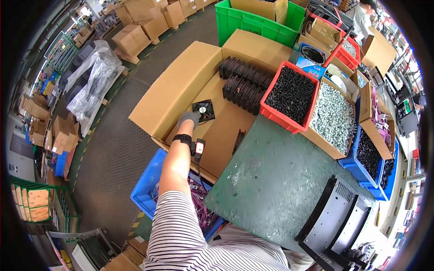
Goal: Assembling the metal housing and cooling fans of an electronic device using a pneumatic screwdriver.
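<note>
My left hand (187, 121), in a grey glove, reaches into a large open cardboard box (169, 92). Its fingers close on the near left edge of a square black cooling fan (203, 111) with a pale round hub; the fingertips are partly hidden. A black strap and a small white-and-red device with a cable sit at this wrist. Rows of similar black fans (244, 86) stand packed along the far right side of the box. My right hand is out of sight.
Right of the box is a green worktable (266, 176) bearing a red bin of black fasteners (289, 95), a carton of silver screws (332, 119) and a black metal housing (337, 217). A blue bin (147, 185) holds purple parts below my arm. Beyond stands a green crate (257, 25); a person (360, 20) is far right.
</note>
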The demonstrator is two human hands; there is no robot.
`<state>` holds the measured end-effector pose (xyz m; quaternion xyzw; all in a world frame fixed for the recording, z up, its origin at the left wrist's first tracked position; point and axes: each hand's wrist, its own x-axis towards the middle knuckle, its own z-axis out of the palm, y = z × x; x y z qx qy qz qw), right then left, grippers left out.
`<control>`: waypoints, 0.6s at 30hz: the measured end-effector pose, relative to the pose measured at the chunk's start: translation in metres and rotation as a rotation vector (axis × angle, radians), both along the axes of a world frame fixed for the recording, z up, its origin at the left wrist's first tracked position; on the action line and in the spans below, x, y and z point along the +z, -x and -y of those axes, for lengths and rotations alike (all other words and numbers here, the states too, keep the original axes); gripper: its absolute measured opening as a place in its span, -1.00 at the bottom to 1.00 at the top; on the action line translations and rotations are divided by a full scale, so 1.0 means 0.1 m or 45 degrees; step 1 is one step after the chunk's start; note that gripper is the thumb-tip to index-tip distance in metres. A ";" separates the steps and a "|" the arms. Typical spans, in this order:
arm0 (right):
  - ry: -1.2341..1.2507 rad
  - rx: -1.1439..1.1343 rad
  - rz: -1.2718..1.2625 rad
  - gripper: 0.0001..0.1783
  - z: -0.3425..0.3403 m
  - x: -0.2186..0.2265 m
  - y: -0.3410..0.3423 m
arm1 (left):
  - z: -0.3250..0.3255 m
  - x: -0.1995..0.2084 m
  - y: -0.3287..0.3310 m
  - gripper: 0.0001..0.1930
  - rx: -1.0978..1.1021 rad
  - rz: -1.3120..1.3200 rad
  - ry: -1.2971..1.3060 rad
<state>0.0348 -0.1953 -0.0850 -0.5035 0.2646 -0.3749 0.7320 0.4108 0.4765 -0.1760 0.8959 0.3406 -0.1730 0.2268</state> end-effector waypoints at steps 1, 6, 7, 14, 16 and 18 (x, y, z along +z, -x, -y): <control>0.001 0.006 -0.018 -0.74 0.00 -0.01 -0.01 | 0.03 -0.03 0.01 -0.41 -0.003 -0.014 0.001; 0.007 0.029 -0.114 -0.75 0.04 -0.06 -0.02 | 0.38 0.22 0.25 -0.50 -0.784 0.205 -0.516; 0.002 0.041 -0.135 -0.75 0.03 -0.08 -0.02 | 0.40 0.12 0.30 -0.64 -0.821 0.259 -0.610; -0.022 0.120 -0.240 -0.75 0.08 -0.17 -0.08 | 0.30 -0.02 0.10 -0.78 -1.081 0.158 -0.815; -0.020 0.122 -0.262 -0.75 0.09 -0.20 -0.06 | 0.37 0.17 0.01 -0.76 -0.962 0.204 -0.686; -0.023 0.125 -0.280 -0.74 0.09 -0.23 -0.05 | 0.37 0.29 -0.16 -0.73 -0.840 0.246 -0.563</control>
